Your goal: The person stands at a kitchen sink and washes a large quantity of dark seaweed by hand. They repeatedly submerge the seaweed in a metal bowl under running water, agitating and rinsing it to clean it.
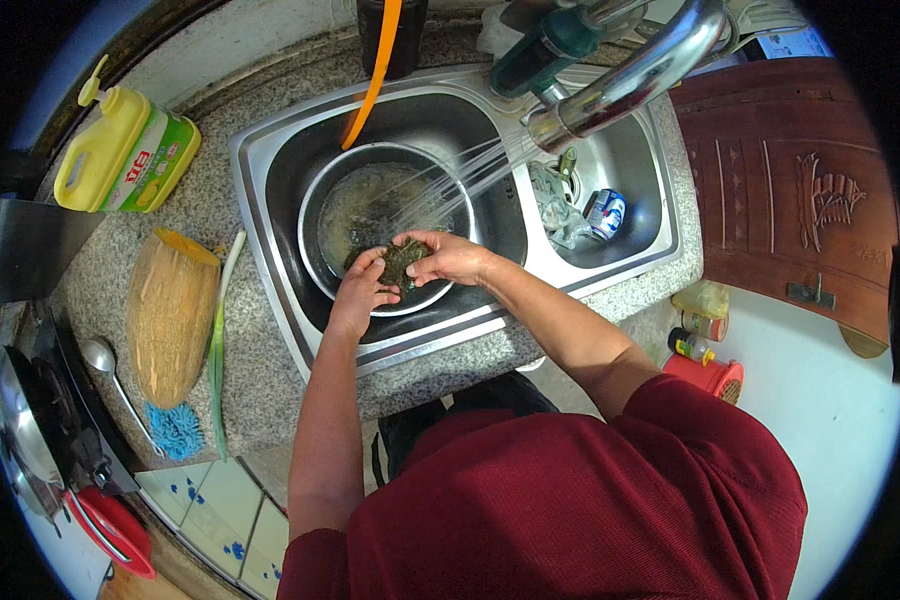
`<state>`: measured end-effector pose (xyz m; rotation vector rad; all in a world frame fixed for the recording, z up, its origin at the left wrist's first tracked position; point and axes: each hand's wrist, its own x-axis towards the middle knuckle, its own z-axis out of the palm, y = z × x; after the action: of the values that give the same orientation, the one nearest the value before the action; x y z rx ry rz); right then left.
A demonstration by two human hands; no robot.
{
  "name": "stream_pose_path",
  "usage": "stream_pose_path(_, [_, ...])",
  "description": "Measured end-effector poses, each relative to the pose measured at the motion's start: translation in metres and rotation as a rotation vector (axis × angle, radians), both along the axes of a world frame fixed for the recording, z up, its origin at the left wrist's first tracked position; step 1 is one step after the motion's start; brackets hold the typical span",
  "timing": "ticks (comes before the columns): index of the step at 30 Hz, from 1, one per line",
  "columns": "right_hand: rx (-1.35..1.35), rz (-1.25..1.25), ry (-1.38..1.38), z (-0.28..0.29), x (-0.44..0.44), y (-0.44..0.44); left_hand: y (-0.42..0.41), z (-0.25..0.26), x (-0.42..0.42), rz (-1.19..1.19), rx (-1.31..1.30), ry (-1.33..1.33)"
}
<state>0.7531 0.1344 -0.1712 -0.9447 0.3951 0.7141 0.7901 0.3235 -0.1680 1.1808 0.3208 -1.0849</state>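
Observation:
A clump of dark green leafy matter (397, 264) is held between my two hands, over the near rim of a round metal basin (305, 225). My left hand (363, 289) has it from the left with bent fingers, and my right hand (446, 259) grips it from the right. The basin stands in the left bowl of a double stainless steel sink (514, 225) and holds cloudy water (367, 195). From a chrome faucet (622, 90) at the upper right, thin streams of water spray into the basin, beyond my fingers.
The right sink bowl holds a crumpled plastic bag (555, 206) and a can (606, 214). An orange hose (379, 75) hangs into the left bowl. On the granite counter left are a yellow jug (127, 150), a cut squash (172, 322), a green onion (219, 352), a ladle (124, 386) and a blue scrubber (174, 430).

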Motion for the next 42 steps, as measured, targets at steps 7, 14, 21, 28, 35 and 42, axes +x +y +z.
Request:
stream_pose_path(7, [-0.178,-0.009,0.028,0.006,0.003,0.003,0.000,-0.005,0.000,-0.067,-0.043,-0.236])
stream_pose_path(14, [-0.131,0.126,0.056,-0.004,0.001,-0.002,-0.011,0.013,0.005,-0.219,0.110,-0.348])
stream_pose_path(21, [-0.130,0.136,0.156,0.005,0.002,0.000,-0.010,0.013,0.008,-0.201,0.175,-0.355])
stream_pose_path(28, [-0.175,0.159,0.028,0.004,0.006,0.000,-0.012,0.012,0.004,-0.121,0.152,-0.280])
stream_pose_path(35, [-0.199,0.130,-0.052,0.000,0.003,-0.003,-0.014,0.016,0.008,-0.078,0.129,-0.241])
stream_pose_path(42, [-0.256,0.099,-0.067,-0.002,0.004,-0.011,-0.007,0.032,0.016,0.024,-0.069,0.063])
